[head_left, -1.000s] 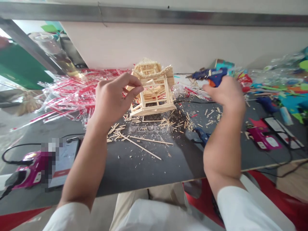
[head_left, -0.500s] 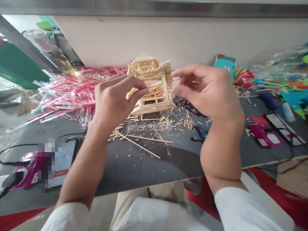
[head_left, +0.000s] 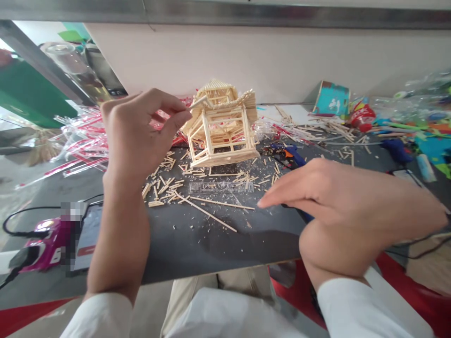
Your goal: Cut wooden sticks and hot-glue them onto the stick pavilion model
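My left hand (head_left: 141, 126) is raised at the left of a small house model (head_left: 225, 136) built of thin wooden sticks. Its thumb and forefinger pinch a short wooden stick (head_left: 199, 102), which overlaps the model's roof edge; I cannot tell whether they touch. My right hand (head_left: 317, 197) is low over the table on the right, fingers stretched out and pointing left, with nothing visible in them. Its fingertip is close to the end of a long thin stick (head_left: 221, 203). Another long stick (head_left: 211, 216) lies slanted beside it. Behind these lies a clear ruler (head_left: 220, 188).
Short cut stick pieces (head_left: 164, 185) and crumbs litter the dark table (head_left: 197, 253). A blue glue gun (head_left: 296, 155) lies behind my right hand. Red-and-clear plastic wrappers (head_left: 84, 136) pile at left, near a phone (head_left: 88, 234). A bottle with a red label (head_left: 362, 115) is at right.
My left hand has moved left and slightly up with the short stick. My right hand has dropped from beside the model toward the table, uncovering the glue gun.
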Demonstrator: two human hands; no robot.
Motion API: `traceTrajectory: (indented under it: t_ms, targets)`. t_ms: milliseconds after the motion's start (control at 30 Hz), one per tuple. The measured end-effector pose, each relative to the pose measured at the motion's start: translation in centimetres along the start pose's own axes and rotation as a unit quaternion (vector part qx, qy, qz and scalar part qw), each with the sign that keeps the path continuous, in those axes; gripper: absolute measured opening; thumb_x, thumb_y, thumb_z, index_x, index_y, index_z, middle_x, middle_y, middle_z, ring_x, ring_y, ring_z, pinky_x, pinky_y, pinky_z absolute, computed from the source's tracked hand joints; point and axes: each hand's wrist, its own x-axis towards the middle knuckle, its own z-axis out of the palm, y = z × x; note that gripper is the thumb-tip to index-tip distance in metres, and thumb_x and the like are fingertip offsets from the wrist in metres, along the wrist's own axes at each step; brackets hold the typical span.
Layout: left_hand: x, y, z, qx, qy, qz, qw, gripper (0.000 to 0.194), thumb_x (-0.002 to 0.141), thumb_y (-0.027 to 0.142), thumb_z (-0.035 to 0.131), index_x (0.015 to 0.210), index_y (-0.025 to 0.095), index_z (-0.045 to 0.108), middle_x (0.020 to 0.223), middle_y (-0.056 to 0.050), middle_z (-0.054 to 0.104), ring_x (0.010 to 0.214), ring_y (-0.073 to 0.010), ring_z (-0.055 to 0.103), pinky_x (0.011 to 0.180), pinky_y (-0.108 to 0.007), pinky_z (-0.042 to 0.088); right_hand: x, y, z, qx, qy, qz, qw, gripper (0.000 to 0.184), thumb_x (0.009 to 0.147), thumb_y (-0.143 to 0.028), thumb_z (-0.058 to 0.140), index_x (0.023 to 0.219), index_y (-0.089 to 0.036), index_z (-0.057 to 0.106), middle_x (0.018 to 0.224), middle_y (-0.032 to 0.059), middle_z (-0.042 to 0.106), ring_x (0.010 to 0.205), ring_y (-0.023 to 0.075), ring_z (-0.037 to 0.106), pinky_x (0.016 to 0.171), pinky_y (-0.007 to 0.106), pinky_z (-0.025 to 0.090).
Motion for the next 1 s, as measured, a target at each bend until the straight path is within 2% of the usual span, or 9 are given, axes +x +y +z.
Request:
traceTrajectory:
  t_ms: [67, 100, 200, 267, 300, 500, 733, 867, 1000]
  targets:
    - [0.1, 0.2, -0.3, -0.009, -0.014, -0.005, 1.000, 0.009, 0.091, 0.023, 0.085, 0.098, 0.024, 0.081, 0.091, 0.008, 0.082, 0.074, -0.0116, 0.074, 0.068, -0.030, 0.061, 0.2, -0.8, 0.4, -0.022, -0.013, -0.021, 0.999, 0.037, 0.098, -0.008, 0.055, 0.107, -0.028, 0.085, 0.114, -0.0005, 0.083, 0.101, 0.0185, 0.080, 0.086, 0.030, 0.062]
    - [0.1, 0.5, -0.3, -0.023, -0.015, 0.010, 1.000, 0.008, 0.091, 0.023, 0.085, 0.097, 0.024, 0.080, 0.088, 0.007, 0.081, 0.073, -0.0111, 0.073, 0.066, -0.029, 0.061, 0.5, -1.1, 0.7, -0.034, 0.023, -0.016, 0.999, 0.032, 0.099, -0.011, 0.059, 0.109, -0.027, 0.084, 0.115, 0.0013, 0.083, 0.102, 0.0202, 0.079, 0.088, 0.033, 0.062]
    - [0.0, 1.9, 0.1, -0.058, -0.033, 0.062, 0.996, 0.006, 0.091, 0.026, 0.085, 0.092, 0.024, 0.079, 0.082, 0.006, 0.079, 0.069, -0.0110, 0.070, 0.063, -0.030, 0.056, 2.3, -1.2, 1.7, -0.056, 0.207, 0.018, 0.977, 0.015, 0.098, -0.024, 0.072, 0.110, -0.024, 0.081, 0.100, 0.0034, 0.080, 0.080, 0.0186, 0.074, 0.078, 0.034, 0.060]
    - [-0.1, 2.9, 0.6, -0.065, -0.082, 0.067, 0.992, 0.004, 0.097, 0.028, 0.078, 0.095, 0.025, 0.078, 0.084, 0.003, 0.079, 0.073, -0.0133, 0.070, 0.067, -0.034, 0.056, 3.7, -0.8, 2.3, -0.054, 0.306, 0.028, 0.950, 0.021, 0.098, -0.029, 0.075, 0.117, -0.020, 0.078, 0.099, 0.0051, 0.076, 0.074, 0.0165, 0.067, 0.074, 0.034, 0.059]
    - [-0.2, 3.4, 0.9, -0.073, -0.101, 0.072, 0.990, 0.005, 0.099, 0.028, 0.075, 0.096, 0.026, 0.078, 0.086, 0.002, 0.079, 0.075, -0.0142, 0.070, 0.068, -0.035, 0.056, 4.3, -0.5, 2.7, -0.054, 0.326, 0.028, 0.944, 0.024, 0.098, -0.030, 0.076, 0.119, -0.019, 0.077, 0.102, 0.0057, 0.075, 0.076, 0.0167, 0.067, 0.076, 0.035, 0.058]
    - [-0.6, 4.4, 1.7, -0.116, -0.102, 0.091, 0.984, 0.005, 0.101, 0.027, 0.075, 0.097, 0.026, 0.077, 0.086, 0.002, 0.078, 0.078, -0.0142, 0.071, 0.070, -0.034, 0.056, 6.1, 1.2, 3.9, -0.083, 0.327, 0.030, 0.941, 0.013, 0.101, -0.024, 0.069, 0.102, -0.027, 0.082, 0.099, 0.0016, 0.078, 0.098, 0.0236, 0.069, 0.093, 0.043, 0.056]
    - [-0.2, 2.0, 0.2, -0.058, 0.033, 0.015, 0.998, 0.009, 0.091, 0.023, 0.085, 0.086, 0.024, 0.078, 0.076, 0.010, 0.075, 0.067, -0.0065, 0.065, 0.059, -0.031, 0.048, 6.2, 3.0, 3.0, -0.032, 0.385, 0.114, 0.915, 0.012, 0.093, -0.033, 0.077, 0.102, -0.030, 0.084, 0.103, 0.0079, 0.072, 0.103, 0.0303, 0.069, 0.092, 0.047, 0.059]
    - [-0.4, -0.2, 0.5, -0.014, 0.009, 0.023, 1.000, 0.010, 0.085, 0.015, 0.080, 0.082, 0.023, 0.075, 0.069, 0.011, 0.070, 0.058, -0.0044, 0.052, 0.057, -0.030, 0.043, 6.8, 4.7, 3.1, 0.016, 0.361, 0.127, 0.924, 0.017, 0.089, -0.035, 0.082, 0.104, -0.029, 0.085, 0.102, 0.0073, 0.071, 0.098, 0.0277, 0.068, 0.085, 0.043, 0.060]
    - [-0.5, -1.4, 1.7, -0.007, -0.049, 0.023, 0.999, 0.007, 0.097, 0.023, 0.070, 0.090, 0.021, 0.069, 0.072, 0.008, 0.069, 0.061, -0.0046, 0.049, 0.057, -0.027, 0.044, 7.6, 5.4, 3.8, 0.023, 0.348, 0.113, 0.930, 0.012, 0.088, -0.031, 0.082, 0.099, -0.028, 0.086, 0.100, 0.0056, 0.072, 0.095, 0.0251, 0.069, 0.087, 0.042, 0.059]
